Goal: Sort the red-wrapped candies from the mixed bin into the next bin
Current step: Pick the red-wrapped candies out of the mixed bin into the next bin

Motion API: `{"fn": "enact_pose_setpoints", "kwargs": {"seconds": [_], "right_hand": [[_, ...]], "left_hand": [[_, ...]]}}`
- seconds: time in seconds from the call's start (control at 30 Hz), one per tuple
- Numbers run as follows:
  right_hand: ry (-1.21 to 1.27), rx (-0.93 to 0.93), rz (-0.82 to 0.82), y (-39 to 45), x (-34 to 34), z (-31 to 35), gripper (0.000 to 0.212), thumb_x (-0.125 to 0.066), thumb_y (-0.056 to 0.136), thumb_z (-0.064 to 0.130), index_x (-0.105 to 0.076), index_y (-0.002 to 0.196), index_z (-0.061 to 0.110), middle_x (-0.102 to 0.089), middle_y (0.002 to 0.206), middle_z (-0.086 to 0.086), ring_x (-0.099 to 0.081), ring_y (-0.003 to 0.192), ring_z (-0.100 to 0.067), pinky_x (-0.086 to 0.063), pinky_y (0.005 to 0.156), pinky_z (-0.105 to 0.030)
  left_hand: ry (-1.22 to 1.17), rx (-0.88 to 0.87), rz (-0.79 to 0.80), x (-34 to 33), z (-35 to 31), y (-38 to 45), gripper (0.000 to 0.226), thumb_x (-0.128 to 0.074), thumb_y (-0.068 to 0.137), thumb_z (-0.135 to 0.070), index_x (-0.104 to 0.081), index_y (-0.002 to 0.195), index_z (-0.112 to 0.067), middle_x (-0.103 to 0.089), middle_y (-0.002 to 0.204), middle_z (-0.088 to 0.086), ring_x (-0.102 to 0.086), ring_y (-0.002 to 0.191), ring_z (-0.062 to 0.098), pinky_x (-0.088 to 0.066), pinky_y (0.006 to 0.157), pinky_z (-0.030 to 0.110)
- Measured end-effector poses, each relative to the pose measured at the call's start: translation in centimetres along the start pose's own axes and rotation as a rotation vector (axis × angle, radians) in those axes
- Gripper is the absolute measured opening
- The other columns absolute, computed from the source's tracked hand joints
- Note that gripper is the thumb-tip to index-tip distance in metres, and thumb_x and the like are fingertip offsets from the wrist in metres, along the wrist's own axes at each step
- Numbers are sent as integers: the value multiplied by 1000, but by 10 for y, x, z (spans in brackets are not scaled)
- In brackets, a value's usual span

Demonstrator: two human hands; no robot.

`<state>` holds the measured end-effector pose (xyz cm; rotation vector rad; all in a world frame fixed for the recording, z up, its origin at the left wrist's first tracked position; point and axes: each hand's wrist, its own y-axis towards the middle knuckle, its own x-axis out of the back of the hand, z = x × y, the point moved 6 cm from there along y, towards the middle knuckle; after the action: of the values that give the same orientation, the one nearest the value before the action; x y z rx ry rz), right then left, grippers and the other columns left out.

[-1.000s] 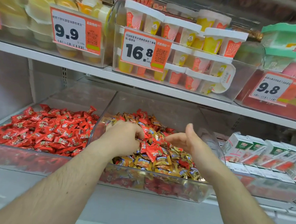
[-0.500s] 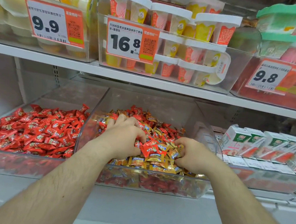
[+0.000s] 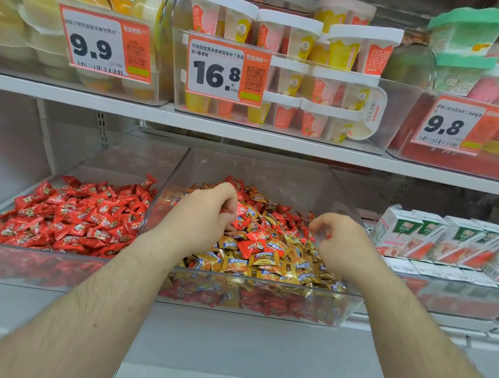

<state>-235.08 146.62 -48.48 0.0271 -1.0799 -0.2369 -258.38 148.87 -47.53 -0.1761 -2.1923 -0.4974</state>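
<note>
A clear mixed bin [image 3: 252, 299] on the lower shelf holds a heap of gold-wrapped candies [image 3: 269, 262] with red-wrapped candies [image 3: 251, 245] scattered among them. To its left, a second clear bin [image 3: 30, 265] is filled with red candies only [image 3: 72, 220]. My left hand [image 3: 202, 215] hovers over the mixed heap with its fingers curled round red candies. My right hand [image 3: 339, 242] is over the right side of the heap, fingers curled, and bits of red wrapper show between them.
A white shelf [image 3: 275, 145] runs just above the bins and carries clear tubs of jelly cups with price tags 9.9 [image 3: 104, 46], 16.8 [image 3: 227, 72] and 9.8 [image 3: 453, 126]. Small juice cartons [image 3: 433, 240] stand to the right of the mixed bin.
Both hands have risen out of the candy heap with fingers curled round red candies. The right hand, open a second ago, dug in and closed.
</note>
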Motion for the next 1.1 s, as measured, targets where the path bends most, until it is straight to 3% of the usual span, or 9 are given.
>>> {"fn": "enact_pose_setpoints", "kwargs": {"seconds": [0.07,0.2,0.4,0.5,0.63,0.83,0.97,1.03,1.1], "right_hand": [[125,-24,-1,2,-2,4,38,-46,87,-2,-69,105,22,-63,89,3,-53,65,-13,-36,48,-18],[124,118,93,0,-16,28,39,-57,83,2,-71,106,29,-58,77,9,-53,63,-4,-38,45,-10],[-35,305,445,-9,-42,49,54,-58,79,4,-67,118,40,-64,77,24,-54,63,-1,-50,62,-28],[-109,255,413,-5,-42,40,32,-68,85,22,-69,114,35,-61,97,20,-56,92,-5,-46,80,-24],[-83,200,284,-3,-30,32,4,-69,86,25,-67,90,24,-60,81,11,-54,68,-6,-43,61,-22],[297,-52,-33,7,-11,18,20,-61,77,21,-62,78,1,-59,61,-11,-48,56,-19,-41,52,-30],[284,-77,-34,9,-20,22,46,-58,84,40,-55,73,-5,-60,61,-14,-49,57,-21,-47,59,-36],[210,-37,-35,11,-22,26,38,-56,88,34,-59,73,-2,-59,62,-6,-49,57,-20,-42,56,-30],[161,30,15,11,-26,34,22,-50,91,18,-72,91,14,-70,90,0,-55,63,-14,-43,56,-24]], "left_hand": [[-33,-20,89,-10,-7,0,15,-45,101,-15,-52,97,-28,-57,87,-6,-53,68,11,-41,57,25],[208,-123,368,-37,-17,-1,35,-56,92,-40,-52,127,-46,-38,97,-13,-38,103,14,-35,96,33],[280,-120,311,-39,-10,7,27,-72,82,-44,-65,107,-40,-44,97,-12,-40,105,13,-37,97,35],[197,-72,297,-30,-3,7,25,-76,80,-43,-63,98,-31,-52,99,-10,-49,99,12,-44,84,29],[67,23,214,-9,7,5,28,-76,77,-49,-56,83,-30,-53,87,-8,-51,71,7,-41,60,23],[-66,177,-101,19,15,5,27,-66,78,-20,-41,67,-17,-39,55,-4,-31,46,14,-26,47,25],[-39,151,-41,7,11,10,23,-56,77,-1,-41,67,-16,-46,76,-2,-38,59,17,-29,50,26],[20,141,-6,0,13,14,29,-51,82,7,-52,76,-22,-50,100,-4,-49,75,16,-35,55,24],[90,130,-10,-5,15,19,35,-52,89,7,-60,93,-27,-51,115,-4,-54,93,18,-44,69,25]]}}
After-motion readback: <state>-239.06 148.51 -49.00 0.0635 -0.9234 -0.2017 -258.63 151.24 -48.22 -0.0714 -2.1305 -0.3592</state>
